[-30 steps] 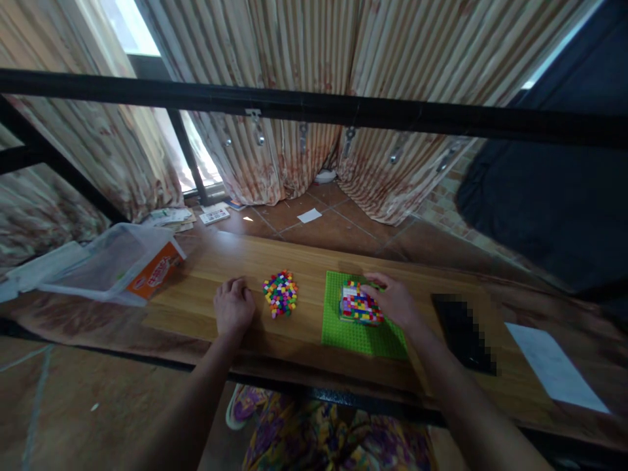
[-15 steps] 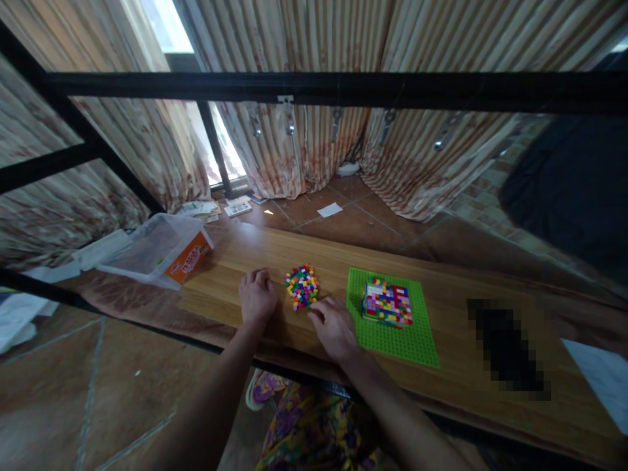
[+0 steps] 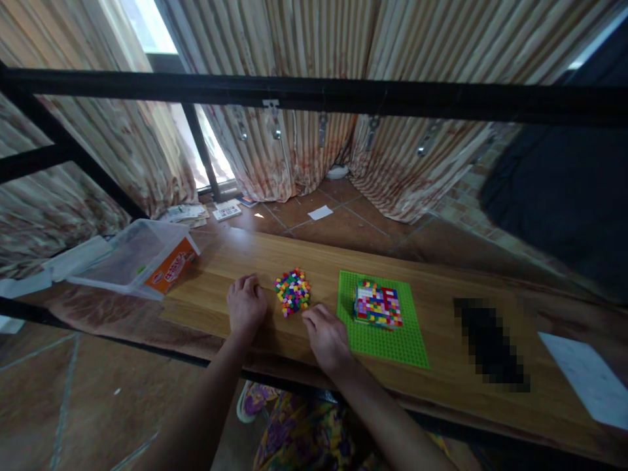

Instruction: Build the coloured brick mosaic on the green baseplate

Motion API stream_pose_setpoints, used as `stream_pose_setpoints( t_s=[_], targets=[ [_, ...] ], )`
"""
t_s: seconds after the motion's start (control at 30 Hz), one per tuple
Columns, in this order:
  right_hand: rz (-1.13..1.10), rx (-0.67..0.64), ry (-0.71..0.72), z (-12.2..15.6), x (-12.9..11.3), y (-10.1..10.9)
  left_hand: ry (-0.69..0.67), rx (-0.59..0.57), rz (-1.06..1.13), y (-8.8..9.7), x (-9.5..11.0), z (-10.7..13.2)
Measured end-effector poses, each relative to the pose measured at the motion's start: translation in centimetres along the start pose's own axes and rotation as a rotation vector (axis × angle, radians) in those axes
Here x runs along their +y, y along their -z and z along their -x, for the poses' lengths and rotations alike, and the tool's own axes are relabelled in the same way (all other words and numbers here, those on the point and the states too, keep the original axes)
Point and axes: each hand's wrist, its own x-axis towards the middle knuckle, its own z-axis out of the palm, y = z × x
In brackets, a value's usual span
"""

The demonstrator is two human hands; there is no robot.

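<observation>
your right hand is just left of the green baseplate, its fingers bent and the thumb drawn in close to the forefinger; i cannot tell whether a brick is pinched there. its fingertips are at the near edge of the brick pile, a loose multicoloured heap left of the baseplate. on the baseplate itself sits your block build, a layered rectangle with a patchwork top. your left hand rests farther left of the baseplate, beyond the pile, fingers curled; whether it closes on anything, i cannot tell. all this lies on the wooden board under the baseplate. well left of the baseplate you have a clear plastic box with an orange label. right of the baseplate is a pixelated dark object, then a white sheet. beyond the baseplate, striped curtains hang behind a black rail.
</observation>
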Motion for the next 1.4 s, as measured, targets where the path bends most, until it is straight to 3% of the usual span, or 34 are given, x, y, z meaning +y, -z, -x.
stream_pose_setpoints(
  t_s=[0.13,0.27,0.37,0.57,1.4],
  targets=[
    [-0.187,0.142,-0.044,1.0,1.3,5.2,-0.005,0.002,-0.006,0.0,0.0,-0.1],
    [-0.113,0.275,-0.154,0.7,5.2,10.5,-0.001,-0.002,-0.007,0.0,0.0,-0.1],
    [-0.034,0.273,-0.245,-0.2,8.5,12.6,-0.007,0.002,0.001,0.0,0.0,-0.2],
    [0.013,0.179,-0.175,-1.9,11.3,12.7,-0.009,0.005,-0.021,0.1,0.0,-0.2],
    [-0.076,0.055,-0.220,-3.1,12.4,13.1,-0.025,-0.005,-0.029,0.1,0.0,-0.2]
  ],
)
